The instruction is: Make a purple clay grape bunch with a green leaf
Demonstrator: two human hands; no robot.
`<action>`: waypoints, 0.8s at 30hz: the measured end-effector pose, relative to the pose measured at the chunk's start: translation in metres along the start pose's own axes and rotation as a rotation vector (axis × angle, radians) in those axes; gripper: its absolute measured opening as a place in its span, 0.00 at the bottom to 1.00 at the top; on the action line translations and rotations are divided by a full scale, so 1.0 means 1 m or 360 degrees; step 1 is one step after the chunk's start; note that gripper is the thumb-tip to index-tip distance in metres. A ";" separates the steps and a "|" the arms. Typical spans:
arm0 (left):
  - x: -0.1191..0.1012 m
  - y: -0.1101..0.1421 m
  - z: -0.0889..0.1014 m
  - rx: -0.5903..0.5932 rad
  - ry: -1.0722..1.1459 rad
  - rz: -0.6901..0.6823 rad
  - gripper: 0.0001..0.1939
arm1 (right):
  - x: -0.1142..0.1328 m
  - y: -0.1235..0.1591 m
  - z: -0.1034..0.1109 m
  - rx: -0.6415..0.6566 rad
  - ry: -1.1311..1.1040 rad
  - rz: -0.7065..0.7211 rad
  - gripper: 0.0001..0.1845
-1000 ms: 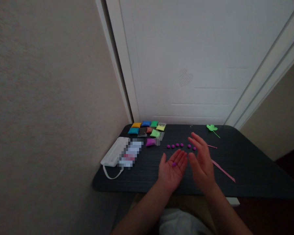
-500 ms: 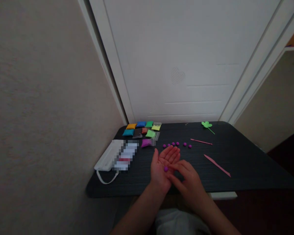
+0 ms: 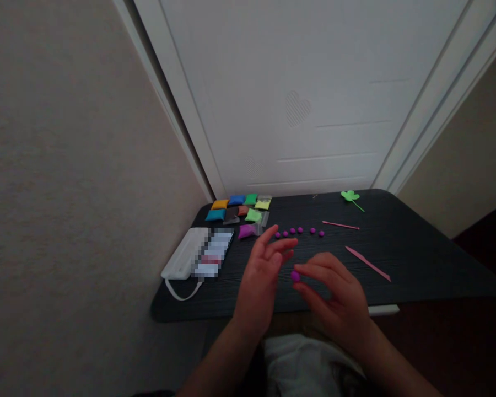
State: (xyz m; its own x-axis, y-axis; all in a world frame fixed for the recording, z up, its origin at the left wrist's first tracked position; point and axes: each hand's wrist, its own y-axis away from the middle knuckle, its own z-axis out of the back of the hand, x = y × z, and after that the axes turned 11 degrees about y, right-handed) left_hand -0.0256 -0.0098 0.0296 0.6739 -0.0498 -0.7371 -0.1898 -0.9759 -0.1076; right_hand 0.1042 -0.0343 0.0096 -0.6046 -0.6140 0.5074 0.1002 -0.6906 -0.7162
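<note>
Right hand (image 3: 337, 298): pinching small round purple ball (image 3: 295, 276) above dark, fine-grained table (image 3: 240, 298) | left hand (image 3: 258, 286): hovering empty beside it, fingers loosely curling | six purple balls (image 3: 300, 230): sitting in uneven row

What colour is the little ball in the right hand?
The small round ball is purple, clearest in the head view.
</note>
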 end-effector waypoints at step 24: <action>-0.024 0.022 -0.009 0.0136 -0.0341 -0.0061 0.26 | 0.005 -0.001 0.007 -0.0066 -0.0019 0.0290 0.20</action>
State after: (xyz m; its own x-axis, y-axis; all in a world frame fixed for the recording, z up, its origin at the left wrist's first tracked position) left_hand -0.0397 -0.0315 0.0508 0.5166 0.0423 -0.8552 -0.2330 -0.9541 -0.1879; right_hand 0.1066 -0.0397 0.0167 -0.5698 -0.7322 0.3731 0.1745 -0.5514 -0.8158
